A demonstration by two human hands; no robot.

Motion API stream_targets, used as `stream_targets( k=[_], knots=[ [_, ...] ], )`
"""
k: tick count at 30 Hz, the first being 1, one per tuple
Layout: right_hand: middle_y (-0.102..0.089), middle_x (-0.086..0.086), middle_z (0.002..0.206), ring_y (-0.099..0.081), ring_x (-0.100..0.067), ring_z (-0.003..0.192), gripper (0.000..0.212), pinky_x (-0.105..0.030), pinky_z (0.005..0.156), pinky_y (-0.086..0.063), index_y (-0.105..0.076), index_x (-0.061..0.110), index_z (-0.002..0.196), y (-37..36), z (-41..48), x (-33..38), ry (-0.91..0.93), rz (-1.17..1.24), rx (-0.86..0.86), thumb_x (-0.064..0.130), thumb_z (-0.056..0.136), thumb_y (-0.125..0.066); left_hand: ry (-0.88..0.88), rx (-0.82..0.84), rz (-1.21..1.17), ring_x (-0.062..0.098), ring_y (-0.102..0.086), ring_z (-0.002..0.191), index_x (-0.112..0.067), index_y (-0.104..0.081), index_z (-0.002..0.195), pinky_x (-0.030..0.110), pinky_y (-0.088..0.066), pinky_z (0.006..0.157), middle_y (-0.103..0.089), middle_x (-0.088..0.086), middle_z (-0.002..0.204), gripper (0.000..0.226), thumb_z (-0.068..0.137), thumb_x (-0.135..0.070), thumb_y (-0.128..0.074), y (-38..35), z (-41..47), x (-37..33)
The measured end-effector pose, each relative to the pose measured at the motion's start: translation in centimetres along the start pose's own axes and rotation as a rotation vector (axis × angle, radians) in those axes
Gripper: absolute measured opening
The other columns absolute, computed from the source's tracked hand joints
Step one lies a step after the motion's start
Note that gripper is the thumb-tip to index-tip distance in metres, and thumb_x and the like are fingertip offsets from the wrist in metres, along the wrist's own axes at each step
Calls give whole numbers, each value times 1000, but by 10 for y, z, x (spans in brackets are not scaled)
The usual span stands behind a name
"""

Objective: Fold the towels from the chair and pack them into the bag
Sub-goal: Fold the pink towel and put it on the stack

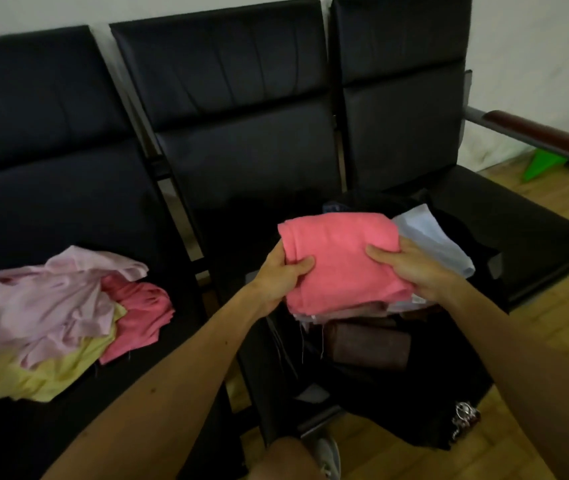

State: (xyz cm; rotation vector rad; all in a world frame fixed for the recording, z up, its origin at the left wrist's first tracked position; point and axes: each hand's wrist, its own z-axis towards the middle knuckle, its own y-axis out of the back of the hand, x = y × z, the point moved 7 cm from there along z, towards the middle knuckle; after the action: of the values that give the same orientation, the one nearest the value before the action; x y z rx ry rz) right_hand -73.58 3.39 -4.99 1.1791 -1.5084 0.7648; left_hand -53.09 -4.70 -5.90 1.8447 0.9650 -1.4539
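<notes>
Left hand: grips the left edge of the folded pink towel; thumb lies on top, fingers curl underneath.
Right hand: grips the right edge of the same towel; thumb on top, fingers hidden below the cloth.
Folded pink towel: held flat between both hands, directly above the open mouth of the black bag. It lies on top of a stack of folded towels, of which only the near edges show.
Light blue towel: folded, part of the stack, projecting to the far right from under the right hand.
Brown towel: folded, lower inside the bag, below the stack's near edge.
Black bag: open, at the near edge of the middle and right seats; whether it stands on the floor cannot be told. A metal charm hangs on its near right side.
Unfolded pile: on the left chair seat, well apart from the bag. It comprises a pale pink towel on top, a yellow towel beneath it on the near side, and a second pink towel at the right.
Chairs: three black padded chairs in a row against a white wall; the right chair has a wooden armrest.
Floor: wooden floor; a green object lies far right beyond the armrest.
</notes>
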Motion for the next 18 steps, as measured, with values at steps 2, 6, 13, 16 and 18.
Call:
stream_targets(
  k=[2, 6, 13, 16, 18],
  knots=[
    [-64, -2, 125, -63, -13, 104, 56, -27, 85, -51, -51, 16, 138, 4, 19, -8, -4, -108, -6, 32, 88, -71, 8, -27, 88, 19, -53, 126, -21, -33, 152, 40, -45, 108, -54, 3, 139, 66, 95, -10, -64, 1, 20, 13],
    [-42, -6, 150, -44, -26, 133, 75, -35, 106, -34, -33, 15, 151, 9, 46, -32, -13, -425, -51, 43, 90, -66, 65, -28, 226, 21, -50, 132, -14, -25, 156, 43, -38, 115, -50, 7, 146, 72, 95, -11, -64, 2, 50, 53],
    [-63, -12, 118, -55, -22, 95, 57, -34, 82, -42, -58, 7, 126, 15, 53, -47, -22, -558, -175, 41, 83, -75, 170, -6, 267, 23, -51, 131, -15, -34, 152, 39, -42, 111, -52, 5, 144, 68, 93, -23, -67, 4, 63, 74],
    [-63, -12, 112, -57, -31, 98, 49, -38, 81, -42, -56, 8, 123, 17, 38, -36, 32, -712, -362, 39, 89, -69, 191, 17, 174, 23, -58, 121, -13, -43, 143, 36, -51, 96, -58, 4, 132, 54, 94, -22, -67, 8, 50, 60],
    [-61, -17, 120, -55, -37, 112, 46, -47, 92, -45, -54, 8, 126, 12, 23, -20, 135, -802, -524, 34, 90, -65, 205, -11, 143, 20, -63, 107, -21, -43, 137, 34, -54, 82, -62, 2, 121, 50, 93, -23, -68, 24, 31, 41]
  ],
)
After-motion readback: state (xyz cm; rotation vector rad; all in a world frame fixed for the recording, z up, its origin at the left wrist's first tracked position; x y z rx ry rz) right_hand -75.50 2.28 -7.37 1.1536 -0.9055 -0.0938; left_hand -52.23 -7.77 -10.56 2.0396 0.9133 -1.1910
